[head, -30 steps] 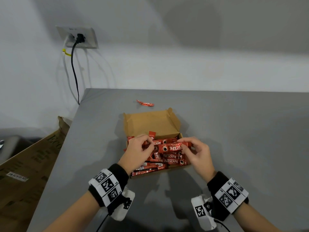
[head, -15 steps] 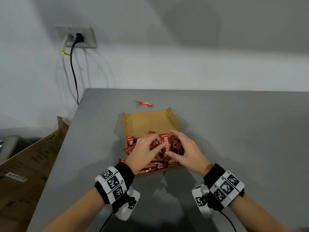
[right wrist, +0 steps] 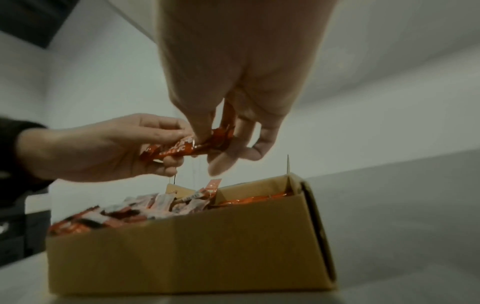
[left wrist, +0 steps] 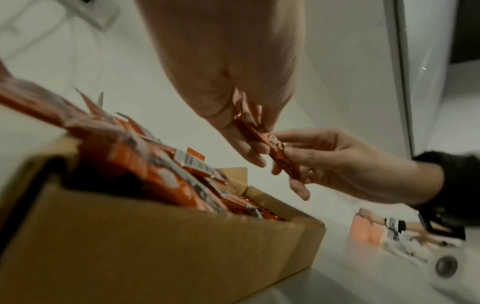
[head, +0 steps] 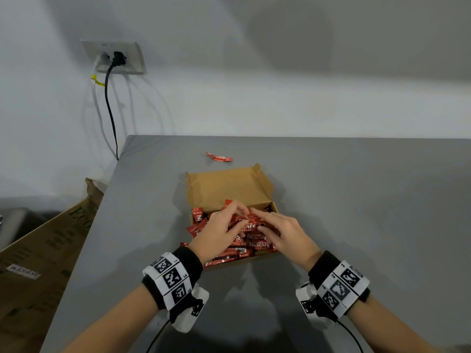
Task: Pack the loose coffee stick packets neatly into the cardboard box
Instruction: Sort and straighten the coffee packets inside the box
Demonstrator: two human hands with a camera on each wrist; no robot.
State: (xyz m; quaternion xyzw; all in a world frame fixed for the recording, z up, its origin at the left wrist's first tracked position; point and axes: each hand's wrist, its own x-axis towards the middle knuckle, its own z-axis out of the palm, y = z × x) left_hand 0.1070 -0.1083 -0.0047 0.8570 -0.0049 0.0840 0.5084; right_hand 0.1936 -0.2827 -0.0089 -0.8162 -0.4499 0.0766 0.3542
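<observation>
An open cardboard box (head: 229, 187) sits mid-table, its flap standing up at the back, heaped with several red coffee stick packets (head: 257, 244). Both hands hover over the heap. My left hand (head: 224, 225) and right hand (head: 277, 230) pinch the same red packet (left wrist: 275, 148) between thumbs and fingers, a little above the pile (right wrist: 182, 147). Some packets spill over the box's left rim (head: 196, 229). One loose packet (head: 219, 157) lies on the table behind the box.
The grey table (head: 356, 212) ends at a left edge (head: 102, 212); a large cardboard carton (head: 38, 250) leans beside it below. A wall socket (head: 114, 57) with a black cable (head: 109, 105) is at the back left.
Both hands have drawn together over the middle of the box. The packet held stretched crosswise a second ago is now pinched between closely set fingertips.
</observation>
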